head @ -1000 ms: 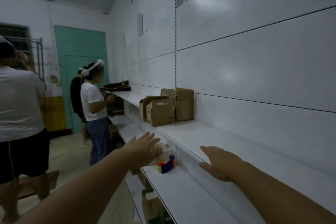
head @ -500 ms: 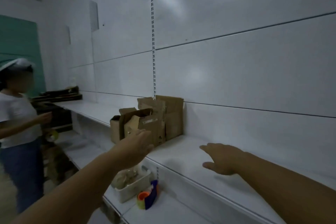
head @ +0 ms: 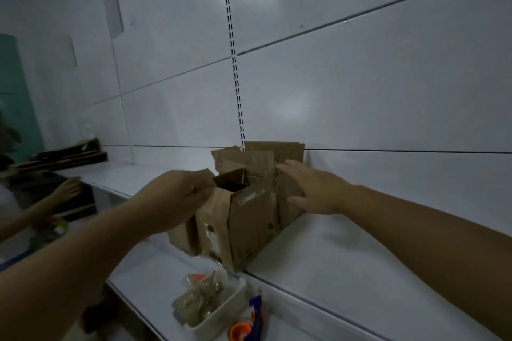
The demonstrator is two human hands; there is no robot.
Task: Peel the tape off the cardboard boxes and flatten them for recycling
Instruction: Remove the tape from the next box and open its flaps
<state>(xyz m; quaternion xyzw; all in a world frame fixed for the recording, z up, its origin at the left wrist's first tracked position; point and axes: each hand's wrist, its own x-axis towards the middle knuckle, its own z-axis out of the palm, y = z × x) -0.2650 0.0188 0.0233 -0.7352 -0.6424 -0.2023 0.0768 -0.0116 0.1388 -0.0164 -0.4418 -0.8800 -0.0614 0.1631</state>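
At the far left another person's hand (head: 66,188) rests on a dark thing on the shelf's far end, no part of this job. The left hand (head: 180,194) has come to the near flap of the open box (head: 249,219); its fingers (head: 203,184) are curled over the flap's edge and seem to pinch it, though the dim light and the back of the hand hide the grip itself. The box stands upright on the white shelf (head: 360,243), close to the front edge, with a tape strip (head: 250,196) still stuck across its upper front. On the lower shelf just beneath it sit a white tub (head: 221,313) of crumpled scraps and an orange and blue tape dispenser (head: 249,324). More cardboard (head: 271,155) leans against the wall behind the box. The right hand (head: 313,188) lies flat on the right side of the cluster, fingers straight and spread, gripping nothing.

The step is the taking hold of a box, with no tape peeled yet. Next, I judge, the box should be drawn clear of the others and steadied, so that a fingertip can lift an end of the strip.

Half a second ago both hands hung in the air short of the boxes; now both touch cardboard, and the view has closed in on it.
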